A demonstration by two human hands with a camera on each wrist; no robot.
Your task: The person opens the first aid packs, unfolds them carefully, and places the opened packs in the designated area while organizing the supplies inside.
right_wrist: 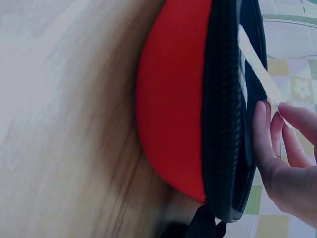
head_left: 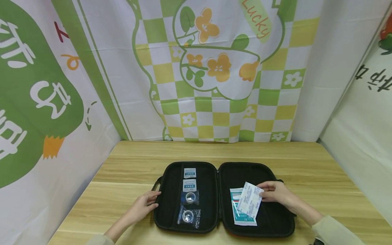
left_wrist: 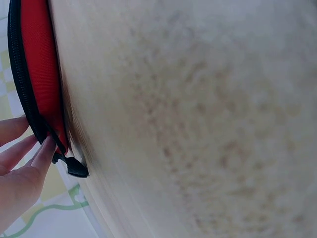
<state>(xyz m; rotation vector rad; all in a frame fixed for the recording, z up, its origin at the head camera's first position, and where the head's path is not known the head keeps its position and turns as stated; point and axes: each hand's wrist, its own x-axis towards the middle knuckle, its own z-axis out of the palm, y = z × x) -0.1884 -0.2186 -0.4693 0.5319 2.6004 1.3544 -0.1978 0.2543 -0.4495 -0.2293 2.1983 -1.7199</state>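
Observation:
A black-lined zip case (head_left: 208, 224) with a red outer shell (right_wrist: 173, 99) lies unfolded on the table. My right hand (head_left: 277, 193) pinches a white paper packet with blue print (head_left: 250, 200) by its edge, thumb and fingers on either side. Under that packet, in the right half, lies a teal and white packet (head_left: 245, 219), partly covered. My left hand (head_left: 143, 207) touches the outer left rim of the case, its fingertips beside the zipper (left_wrist: 22, 84) and near the strap loop (left_wrist: 74, 166).
Down the left half run two small white and blue sachets (head_left: 190, 173), then two clear-wrapped tape rolls (head_left: 190, 197). Wood-grain tabletop (head_left: 122, 170) surrounds the case. Printed cloth hangs (head_left: 220, 119) behind the table and at both sides.

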